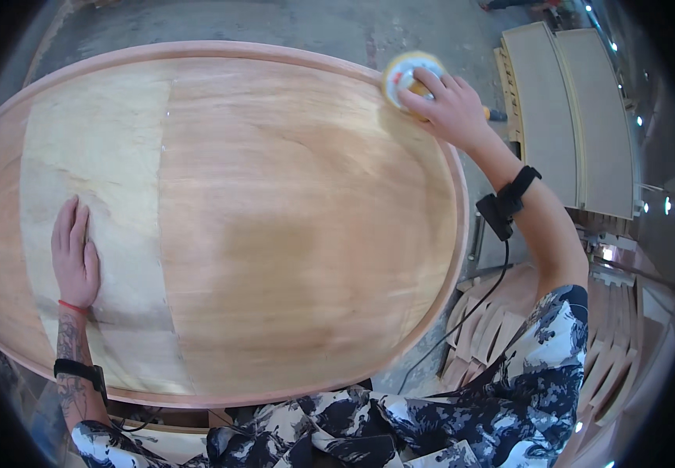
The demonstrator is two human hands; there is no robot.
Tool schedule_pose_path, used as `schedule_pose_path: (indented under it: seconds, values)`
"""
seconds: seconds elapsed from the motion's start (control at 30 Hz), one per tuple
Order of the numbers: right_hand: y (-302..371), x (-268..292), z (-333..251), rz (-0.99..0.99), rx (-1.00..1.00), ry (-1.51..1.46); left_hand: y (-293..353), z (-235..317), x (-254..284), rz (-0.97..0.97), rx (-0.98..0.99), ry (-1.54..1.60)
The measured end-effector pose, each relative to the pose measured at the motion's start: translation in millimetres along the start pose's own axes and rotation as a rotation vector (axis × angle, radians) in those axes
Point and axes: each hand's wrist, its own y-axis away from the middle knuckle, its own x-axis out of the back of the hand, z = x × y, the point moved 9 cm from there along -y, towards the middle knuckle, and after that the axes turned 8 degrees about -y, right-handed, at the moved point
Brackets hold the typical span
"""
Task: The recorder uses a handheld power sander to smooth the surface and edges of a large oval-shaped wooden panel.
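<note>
A large oval wooden panel [306,179] with a raised rim [220,50] lies before me, its face made of a pale strip and pinkish-brown sheets. On the pale strip at the left rests my left hand [75,253], flat with fingers stretched out, holding nothing. At the far right, my right hand [450,108] grips the top of a round yellow-and-white power sander [394,76]. The sander sits over the rim at the panel's far right curve and is slightly blurred. Its underside is hidden, so I cannot tell how it meets the wood.
Long pale boards [560,117] stand beyond my right arm. Stacked curved wooden pieces [493,327] lie at the lower right. A black cable [462,321] hangs from the band on my right forearm. Grey floor [298,31] shows beyond the panel.
</note>
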Motion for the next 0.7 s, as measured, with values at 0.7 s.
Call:
schedule_pose_path:
  seconds: [0.7]
  values:
    - [236.1, 24.9, -176.8, -0.703, -1.320, -0.898, -237.4, 34.1, -97.6, 0.099, -0.252, 0.013]
